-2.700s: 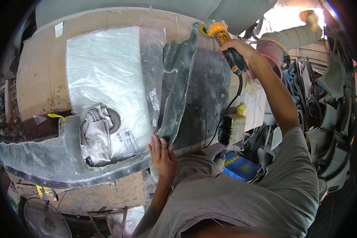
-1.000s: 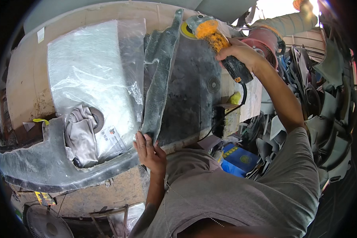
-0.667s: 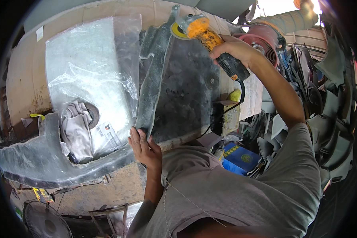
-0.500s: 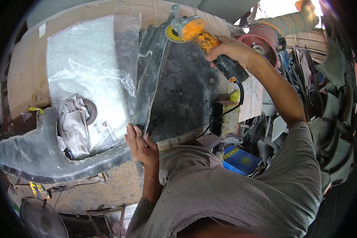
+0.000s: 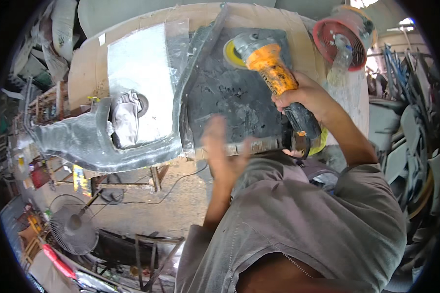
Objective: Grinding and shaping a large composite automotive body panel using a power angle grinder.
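Observation:
My right hand [image 5: 305,96] grips an orange-and-black angle grinder [image 5: 271,61] by its body. Its yellow disc [image 5: 233,53] is over the upper part of a dark, scuffed board [image 5: 234,93]. Blurred by motion, my left hand [image 5: 224,154] is at the board's near edge, thumb and fingers apart, with nothing visible in it. A grey moulded panel [image 5: 73,139] lies left of the board; its narrow arm [image 5: 185,80] runs up along the board's left side. Whether the disc touches the board, I cannot tell.
Inside the panel's bend lie a clear-wrapped white sheet [image 5: 137,58], a crumpled grey cloth [image 5: 125,122] and a dark round disc [image 5: 143,104]. A red round blower [image 5: 322,41] stands at the far right. Below left is a standing fan [image 5: 73,224]. Stacked panels [image 5: 408,132] line the right.
My left hand has let go of the panel's edge and moved right. The grinder has come away from the panel's arm, over the board. The view has shifted too.

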A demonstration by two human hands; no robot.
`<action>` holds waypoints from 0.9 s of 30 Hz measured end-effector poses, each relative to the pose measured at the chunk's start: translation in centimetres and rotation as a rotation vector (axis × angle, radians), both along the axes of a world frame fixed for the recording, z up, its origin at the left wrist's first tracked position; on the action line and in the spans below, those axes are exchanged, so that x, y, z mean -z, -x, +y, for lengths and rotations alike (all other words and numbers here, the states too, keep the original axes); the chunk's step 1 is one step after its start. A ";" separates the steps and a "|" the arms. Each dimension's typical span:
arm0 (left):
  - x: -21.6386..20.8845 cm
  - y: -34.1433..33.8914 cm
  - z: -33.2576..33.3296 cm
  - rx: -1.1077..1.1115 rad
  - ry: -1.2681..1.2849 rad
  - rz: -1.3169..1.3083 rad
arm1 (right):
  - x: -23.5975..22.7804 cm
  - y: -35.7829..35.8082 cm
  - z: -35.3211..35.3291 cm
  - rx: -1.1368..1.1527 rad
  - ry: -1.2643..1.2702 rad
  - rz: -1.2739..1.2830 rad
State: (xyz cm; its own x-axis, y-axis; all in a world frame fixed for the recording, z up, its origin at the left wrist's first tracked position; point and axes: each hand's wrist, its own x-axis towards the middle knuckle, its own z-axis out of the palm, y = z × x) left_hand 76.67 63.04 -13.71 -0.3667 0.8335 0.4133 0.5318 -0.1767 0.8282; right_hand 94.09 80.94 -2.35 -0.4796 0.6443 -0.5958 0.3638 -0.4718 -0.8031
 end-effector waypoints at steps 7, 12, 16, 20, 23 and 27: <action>-8.7 -13.4 1.3 0.677 0.074 0.214 | 0.2 -10.5 -6.8 0.691 0.021 0.262; -8.2 -18.9 2.2 0.850 -0.037 0.356 | 3.0 -18.7 -9.0 0.902 -0.019 0.304; -7.5 -22.7 1.7 0.982 0.054 0.423 | 5.8 -22.4 -12.3 1.019 -0.036 0.367; -6.1 -25.3 0.6 1.082 0.090 0.551 | 7.7 -24.9 -14.8 1.084 0.035 0.323; -5.6 -26.4 0.1 1.111 0.159 0.564 | 8.5 -25.9 -15.6 1.106 0.095 0.297; -4.9 -26.7 0.6 1.129 0.288 0.308 | 12.4 -29.0 -16.1 1.093 -0.052 0.174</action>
State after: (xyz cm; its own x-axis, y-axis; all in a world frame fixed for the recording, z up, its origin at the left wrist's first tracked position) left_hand 103.32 63.62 -8.86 0.7099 0.6970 0.1010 0.3792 -0.4991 0.7792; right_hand 123.08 64.83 -14.76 0.2879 0.7939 -0.5356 -0.3477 -0.4345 -0.8309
